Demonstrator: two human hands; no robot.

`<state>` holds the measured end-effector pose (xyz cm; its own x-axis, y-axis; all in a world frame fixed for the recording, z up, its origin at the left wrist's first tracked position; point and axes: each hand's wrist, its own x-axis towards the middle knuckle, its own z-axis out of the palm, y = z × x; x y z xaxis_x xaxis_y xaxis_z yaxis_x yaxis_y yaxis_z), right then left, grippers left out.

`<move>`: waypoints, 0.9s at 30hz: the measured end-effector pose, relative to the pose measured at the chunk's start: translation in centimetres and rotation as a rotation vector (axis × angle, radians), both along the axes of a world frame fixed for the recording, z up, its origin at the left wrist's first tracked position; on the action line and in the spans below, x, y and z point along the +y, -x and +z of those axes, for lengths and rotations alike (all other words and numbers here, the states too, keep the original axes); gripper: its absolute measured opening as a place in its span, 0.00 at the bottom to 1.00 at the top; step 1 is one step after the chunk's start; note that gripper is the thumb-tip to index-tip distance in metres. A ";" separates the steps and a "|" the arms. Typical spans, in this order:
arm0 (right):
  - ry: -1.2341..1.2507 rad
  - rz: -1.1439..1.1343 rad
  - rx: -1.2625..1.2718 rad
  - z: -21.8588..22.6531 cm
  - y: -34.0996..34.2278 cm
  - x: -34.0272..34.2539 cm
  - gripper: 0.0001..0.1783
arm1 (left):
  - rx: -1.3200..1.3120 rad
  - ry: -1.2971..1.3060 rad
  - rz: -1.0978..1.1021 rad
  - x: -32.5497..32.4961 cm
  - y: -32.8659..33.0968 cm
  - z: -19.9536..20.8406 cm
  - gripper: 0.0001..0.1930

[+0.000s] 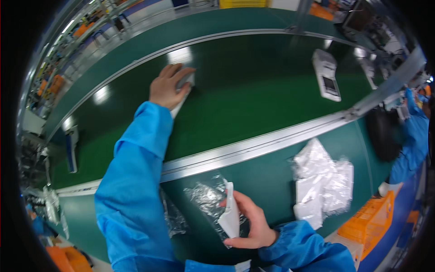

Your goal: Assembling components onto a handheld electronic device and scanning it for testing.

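My left hand (170, 88) reaches out over the green belt, its thumb and fingers around a white handheld device (182, 100) that is partly hidden beneath it. Closer in, my right hand (254, 223) holds a white plastic piece (231, 216) by its edges between thumb and fingers. A crumpled clear plastic bag (206, 197) lies just behind and left of that piece; I cannot tell whether the piece is partly inside it. Another clear bag (173, 215) lies beside my left sleeve.
A white device with a dark screen (327, 77) lies on the belt at right, another blue-and-white device (71, 149) at left. A metal rail (253, 146) divides belt from worktop. Bagged white parts (319, 186) lie right, near an orange crate (369, 222) and a co-worker's blue sleeve (413, 140).
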<state>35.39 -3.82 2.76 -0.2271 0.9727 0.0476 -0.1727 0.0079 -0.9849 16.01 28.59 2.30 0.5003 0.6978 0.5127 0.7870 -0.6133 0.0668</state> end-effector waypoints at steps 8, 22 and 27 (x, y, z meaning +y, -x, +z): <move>0.047 -0.353 -0.720 12.8 -6.9 2.7 0.48 | -0.008 0.050 0.061 -0.5 2.7 -0.5 0.20; 0.468 -0.753 -1.661 3.2 -23.7 23.7 0.44 | -0.090 0.057 0.021 -0.4 2.6 -0.6 0.22; 0.546 -0.693 -1.717 2.4 -24.4 24.6 0.43 | -0.088 0.066 0.003 -0.4 3.2 -0.2 0.23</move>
<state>59.78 20.76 5.19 0.6801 0.7302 -0.0662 0.7321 -0.6811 0.0084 12.83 28.17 2.12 0.4528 0.7332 0.5073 0.7782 -0.6027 0.1765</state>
